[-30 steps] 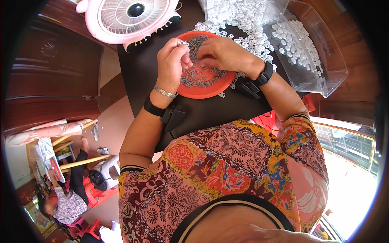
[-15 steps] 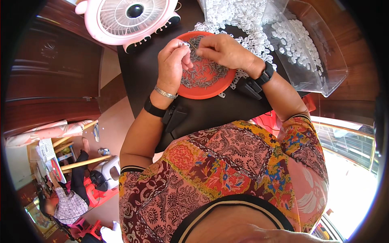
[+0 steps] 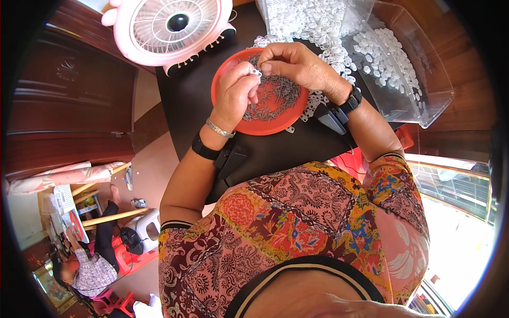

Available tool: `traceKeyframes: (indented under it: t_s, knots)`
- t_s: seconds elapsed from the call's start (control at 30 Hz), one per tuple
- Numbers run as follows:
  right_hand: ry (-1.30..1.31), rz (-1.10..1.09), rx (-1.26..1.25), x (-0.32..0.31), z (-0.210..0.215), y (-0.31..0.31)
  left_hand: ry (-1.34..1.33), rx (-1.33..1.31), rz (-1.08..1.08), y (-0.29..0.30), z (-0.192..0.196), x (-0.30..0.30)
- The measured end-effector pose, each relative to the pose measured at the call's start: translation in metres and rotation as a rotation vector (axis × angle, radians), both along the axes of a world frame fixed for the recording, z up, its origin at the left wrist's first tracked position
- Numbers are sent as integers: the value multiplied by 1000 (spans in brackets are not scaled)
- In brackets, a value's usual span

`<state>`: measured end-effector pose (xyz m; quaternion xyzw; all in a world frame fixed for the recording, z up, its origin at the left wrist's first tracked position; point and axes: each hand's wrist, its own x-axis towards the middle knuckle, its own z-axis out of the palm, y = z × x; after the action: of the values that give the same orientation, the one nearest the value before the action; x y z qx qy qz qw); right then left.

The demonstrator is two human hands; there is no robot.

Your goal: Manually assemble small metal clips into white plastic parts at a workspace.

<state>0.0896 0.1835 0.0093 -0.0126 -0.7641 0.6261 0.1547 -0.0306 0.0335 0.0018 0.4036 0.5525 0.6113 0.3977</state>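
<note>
Small white plastic piece with holes (image 3: pixel 256 72) pinched in left hand (image 3: pixel 237 95), over round orange plastic bowl (image 3: pixel 265 129); right hand (image 3: pixel 298 67) curled just beside it, whether gripping anything cannot tell. A loose pinch or knocked fingers could drop the piece. Bowl holds scattered slim grey pins (image 3: pixel 286 91); clear plastic box (image 3: pixel 428 114) at right holds loose white pieces (image 3: pixel 392 58), on black worktop (image 3: pixel 188 119).

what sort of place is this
Probably a room in a home or small shop, used for handwork: a pink fan stands on a black table, along with an orange bowl of small grey pieces and many white pieces.
</note>
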Motion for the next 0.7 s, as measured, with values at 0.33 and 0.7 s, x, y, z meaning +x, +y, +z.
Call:
traceKeyframes:
  t_s: [0.33,0.7]
  knots:
    - [-7,-46,66,1,2,0,45,24,-7,1,0,1]
    - [-46,-136,441,5,10,-8,122,-22,9,-2,-6,2]
